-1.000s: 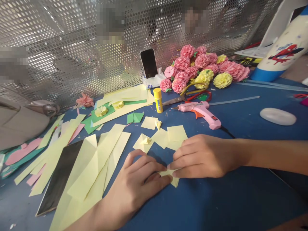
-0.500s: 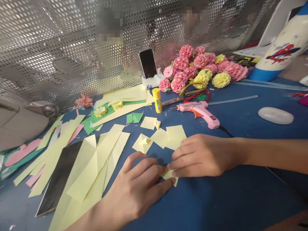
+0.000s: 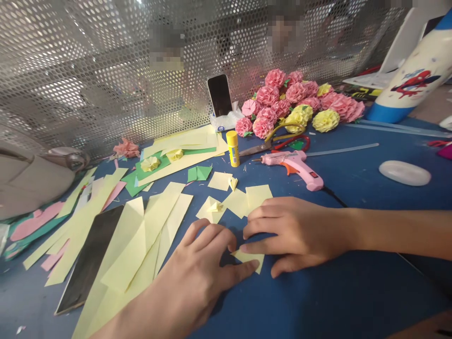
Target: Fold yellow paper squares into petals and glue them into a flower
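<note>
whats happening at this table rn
A person is pressing a small yellow paper piece flat on the blue table. The left hand and right hand both touch it with their fingertips. Yellow paper strips lie to the left, yellow squares just beyond the hands. Farther back are a pink glue gun, a glue stick, scissors and a heap of paper flowers.
</note>
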Demonstrator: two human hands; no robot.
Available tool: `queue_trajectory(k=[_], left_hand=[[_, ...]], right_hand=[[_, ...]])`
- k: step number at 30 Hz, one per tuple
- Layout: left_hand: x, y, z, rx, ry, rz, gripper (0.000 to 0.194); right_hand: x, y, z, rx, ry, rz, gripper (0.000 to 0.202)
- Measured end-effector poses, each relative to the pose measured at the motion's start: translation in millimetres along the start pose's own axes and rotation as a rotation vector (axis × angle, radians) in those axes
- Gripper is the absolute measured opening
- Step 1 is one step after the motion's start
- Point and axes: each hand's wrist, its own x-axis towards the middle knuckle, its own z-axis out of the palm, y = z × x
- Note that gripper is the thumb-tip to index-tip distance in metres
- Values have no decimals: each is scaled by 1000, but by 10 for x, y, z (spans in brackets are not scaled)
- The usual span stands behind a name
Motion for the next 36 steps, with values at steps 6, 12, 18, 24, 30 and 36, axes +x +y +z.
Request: queue_trajectory(k=[6, 12, 18, 24, 30, 36], left_hand=[[12, 54, -80, 22, -109, -51, 43], [25, 76, -104, 34, -178, -71, 47], [28, 67, -128, 62, -195, -59, 41], [29, 45, -10, 3, 26, 33, 36], [-9, 21, 85, -126, 246, 25, 35], [-32, 5, 142, -72, 125, 26, 37]], right_hand=[[175, -16, 30, -27, -26, 2, 43], [212, -58, 32, -127, -17, -10, 43], [-177, -129, -139, -206, -68, 99, 42], [-155, -144, -236, -182, -47, 126, 21], [61, -56, -43, -170, -18, 134, 34], [61, -73, 86, -18, 78, 219, 20]])
